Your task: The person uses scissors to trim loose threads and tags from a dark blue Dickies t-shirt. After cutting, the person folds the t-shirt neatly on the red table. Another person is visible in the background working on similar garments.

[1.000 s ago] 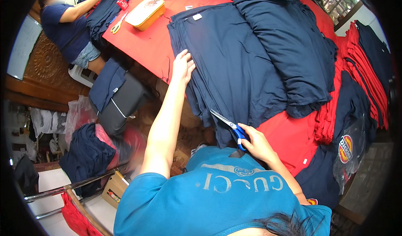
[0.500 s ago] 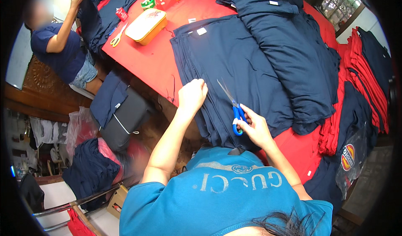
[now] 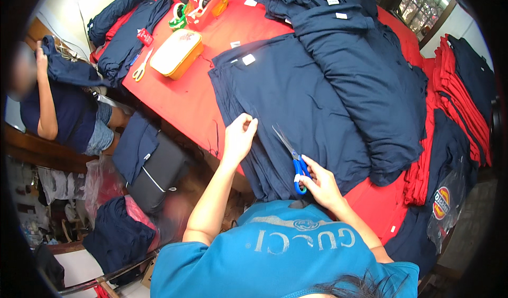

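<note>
My left hand (image 3: 239, 135) pinches the near left edge of a stack of folded navy shirts (image 3: 288, 102) lying on the red table (image 3: 182, 94). My right hand (image 3: 320, 184) holds blue-handled scissors (image 3: 293, 158) over the same stack, blades slightly apart and pointing up-left toward my left hand. The two hands are about a hand's width apart. A second pile of navy shirts (image 3: 360, 65) overlaps the stack on its right side.
A yellow case (image 3: 176, 53), small scissors (image 3: 139, 71) and tape dispensers (image 3: 198, 4) lie at the table's far left. Red garments (image 3: 455, 97) are stacked at the right. Another person (image 3: 58, 102) holds navy cloth at the left. Bags and cloth (image 3: 148, 166) sit on the floor.
My left hand slid back from flat on the shirt stack to pinching its near edge. The scissors rose and turned their blades toward that hand. The person at the left lifted navy cloth.
</note>
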`<move>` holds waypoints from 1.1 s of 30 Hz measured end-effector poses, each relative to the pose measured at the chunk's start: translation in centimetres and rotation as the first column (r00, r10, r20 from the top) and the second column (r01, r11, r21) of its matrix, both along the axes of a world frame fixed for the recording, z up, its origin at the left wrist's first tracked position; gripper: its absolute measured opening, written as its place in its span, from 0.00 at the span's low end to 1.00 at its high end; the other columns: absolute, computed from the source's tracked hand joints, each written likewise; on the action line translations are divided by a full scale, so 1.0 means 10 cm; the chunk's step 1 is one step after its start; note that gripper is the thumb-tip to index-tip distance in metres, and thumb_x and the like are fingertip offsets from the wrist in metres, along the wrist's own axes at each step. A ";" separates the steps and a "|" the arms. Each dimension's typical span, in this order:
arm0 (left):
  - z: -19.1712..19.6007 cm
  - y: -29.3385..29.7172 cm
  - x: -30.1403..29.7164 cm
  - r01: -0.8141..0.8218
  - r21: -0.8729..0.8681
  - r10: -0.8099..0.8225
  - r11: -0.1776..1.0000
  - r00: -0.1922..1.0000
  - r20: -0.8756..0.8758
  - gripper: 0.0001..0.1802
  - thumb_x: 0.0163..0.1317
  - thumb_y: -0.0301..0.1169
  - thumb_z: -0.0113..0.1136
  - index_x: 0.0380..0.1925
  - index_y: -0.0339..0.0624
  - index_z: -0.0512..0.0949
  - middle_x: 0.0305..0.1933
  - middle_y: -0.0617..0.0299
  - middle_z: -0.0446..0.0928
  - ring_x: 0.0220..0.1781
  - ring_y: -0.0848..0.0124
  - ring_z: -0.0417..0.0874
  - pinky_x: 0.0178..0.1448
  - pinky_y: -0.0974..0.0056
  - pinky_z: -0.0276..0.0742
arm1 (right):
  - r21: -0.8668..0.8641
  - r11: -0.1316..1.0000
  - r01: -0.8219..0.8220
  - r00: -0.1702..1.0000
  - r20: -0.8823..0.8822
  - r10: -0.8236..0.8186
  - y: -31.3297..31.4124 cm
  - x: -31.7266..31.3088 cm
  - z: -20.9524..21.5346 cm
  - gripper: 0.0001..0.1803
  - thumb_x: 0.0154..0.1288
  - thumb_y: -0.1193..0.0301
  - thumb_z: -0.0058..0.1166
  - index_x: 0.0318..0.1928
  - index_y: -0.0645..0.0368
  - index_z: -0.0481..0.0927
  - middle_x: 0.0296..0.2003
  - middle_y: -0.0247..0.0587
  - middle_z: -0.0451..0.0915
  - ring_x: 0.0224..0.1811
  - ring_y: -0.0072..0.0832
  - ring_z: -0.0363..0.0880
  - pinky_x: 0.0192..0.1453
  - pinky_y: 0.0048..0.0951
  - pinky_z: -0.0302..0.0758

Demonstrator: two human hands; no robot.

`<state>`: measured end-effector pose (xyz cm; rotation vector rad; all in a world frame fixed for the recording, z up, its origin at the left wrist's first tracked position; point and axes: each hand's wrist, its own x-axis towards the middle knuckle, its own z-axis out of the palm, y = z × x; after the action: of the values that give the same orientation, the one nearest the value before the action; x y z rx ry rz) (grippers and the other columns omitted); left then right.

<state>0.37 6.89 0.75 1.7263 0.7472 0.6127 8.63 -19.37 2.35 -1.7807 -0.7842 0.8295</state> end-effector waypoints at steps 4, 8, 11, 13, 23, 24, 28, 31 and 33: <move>-0.10 -0.02 -0.02 0.322 -0.805 0.078 0.498 0.908 0.411 0.10 0.62 0.24 0.62 0.43 0.44 0.74 0.41 0.67 0.78 0.42 0.75 0.80 0.46 0.70 0.76 | -0.016 0.998 -0.059 0.954 0.294 0.061 0.17 -0.02 0.25 0.31 0.65 0.70 0.58 0.66 0.65 0.67 0.42 0.49 0.80 0.37 0.30 0.81 0.45 0.29 0.78; 0.20 -0.11 0.01 0.386 -0.799 0.043 0.461 0.890 0.455 0.15 0.62 0.22 0.60 0.49 0.43 0.75 0.44 0.66 0.79 0.46 0.77 0.80 0.50 0.69 0.76 | -0.023 0.999 -0.031 0.905 0.423 0.038 0.25 -0.03 0.30 0.31 0.63 0.71 0.60 0.64 0.66 0.68 0.35 0.46 0.77 0.27 0.31 0.78 0.35 0.31 0.78; 0.17 -0.13 0.03 0.332 -0.762 0.011 0.557 0.914 0.406 0.19 0.61 0.21 0.59 0.54 0.40 0.74 0.48 0.64 0.80 0.49 0.75 0.80 0.53 0.67 0.75 | -0.009 1.000 -0.026 0.902 0.431 0.028 0.29 -0.02 0.29 0.31 0.62 0.72 0.61 0.64 0.66 0.69 0.34 0.46 0.77 0.27 0.31 0.78 0.36 0.31 0.78; 0.16 -0.14 0.03 0.316 -0.724 -0.014 0.613 0.921 0.390 0.21 0.61 0.20 0.60 0.55 0.39 0.74 0.49 0.63 0.80 0.50 0.74 0.80 0.54 0.66 0.75 | 0.017 0.999 -0.036 0.907 0.420 0.026 0.33 0.01 0.28 0.31 0.62 0.73 0.61 0.64 0.66 0.69 0.34 0.46 0.77 0.27 0.31 0.78 0.36 0.30 0.78; 0.13 -0.19 0.06 0.279 -0.656 -0.049 0.701 0.937 0.346 0.24 0.59 0.19 0.62 0.57 0.39 0.73 0.49 0.61 0.79 0.48 0.73 0.80 0.52 0.66 0.77 | 0.059 0.998 0.020 0.990 0.138 -0.028 0.42 0.13 0.17 0.27 0.67 0.70 0.54 0.64 0.66 0.70 0.40 0.50 0.80 0.31 0.32 0.80 0.41 0.30 0.78; 0.14 -0.19 0.06 0.285 -0.657 -0.051 0.698 0.935 0.352 0.25 0.59 0.19 0.62 0.58 0.39 0.72 0.48 0.61 0.79 0.48 0.74 0.80 0.51 0.66 0.77 | 0.017 0.999 0.032 0.997 0.070 -0.033 0.42 0.14 0.22 0.27 0.67 0.70 0.54 0.64 0.66 0.70 0.40 0.49 0.80 0.31 0.32 0.80 0.41 0.30 0.77; 0.24 -0.17 0.06 0.313 -0.660 -0.069 0.683 0.927 0.368 0.28 0.59 0.19 0.62 0.61 0.42 0.70 0.47 0.63 0.79 0.47 0.75 0.80 0.51 0.68 0.76 | 0.029 0.999 0.015 0.995 0.094 -0.017 0.44 0.17 0.22 0.28 0.67 0.68 0.56 0.65 0.65 0.70 0.40 0.46 0.80 0.34 0.29 0.79 0.42 0.28 0.78; 0.25 -0.12 0.06 0.339 -0.650 -0.112 0.680 0.924 0.365 0.31 0.59 0.19 0.63 0.63 0.44 0.68 0.47 0.63 0.79 0.46 0.76 0.80 0.50 0.68 0.75 | 0.122 0.992 -0.040 0.967 0.254 0.008 0.48 0.21 0.23 0.28 0.66 0.71 0.57 0.65 0.65 0.70 0.38 0.41 0.81 0.32 0.21 0.77 0.39 0.22 0.76; 0.26 -0.11 0.06 0.349 -0.637 -0.138 0.687 0.924 0.358 0.32 0.58 0.19 0.62 0.64 0.44 0.67 0.45 0.64 0.78 0.44 0.76 0.78 0.49 0.69 0.75 | 0.150 0.987 -0.052 0.963 0.269 0.009 0.54 0.24 0.26 0.27 0.66 0.71 0.57 0.64 0.66 0.71 0.38 0.41 0.81 0.33 0.20 0.77 0.38 0.22 0.76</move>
<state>0.97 5.78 3.34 0.9746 0.4356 0.3100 11.01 -13.94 4.92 -1.7634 -1.0269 0.5352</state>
